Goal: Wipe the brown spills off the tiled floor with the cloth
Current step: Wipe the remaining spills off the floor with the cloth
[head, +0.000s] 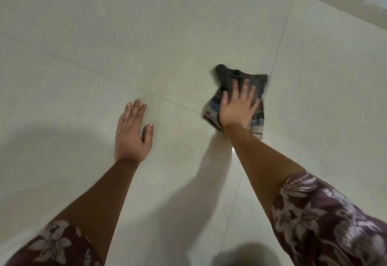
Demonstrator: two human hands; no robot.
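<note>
Both arms stretched fwd & down, forearms bare, floral sleeves at elbows. Left hand (130, 133) flat, palm down, fingers together & straight, thumb splayed out to side, wrist bent back. Right hand (238, 104) further fwd, palm down, fingers spread & pressed flat, not curled. Right arm angled inward. Hands well apart.

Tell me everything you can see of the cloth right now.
The cloth is a dark, checked fabric with blue, grey and pale stripes, crumpled rather than folded flat. It lies on the pale tiled floor, beside a grout line crossing. The right hand presses flat on top of it, fingers spread. Its far end looks darker and bunched. Its edges are blurred; no spill shows around it.
</note>
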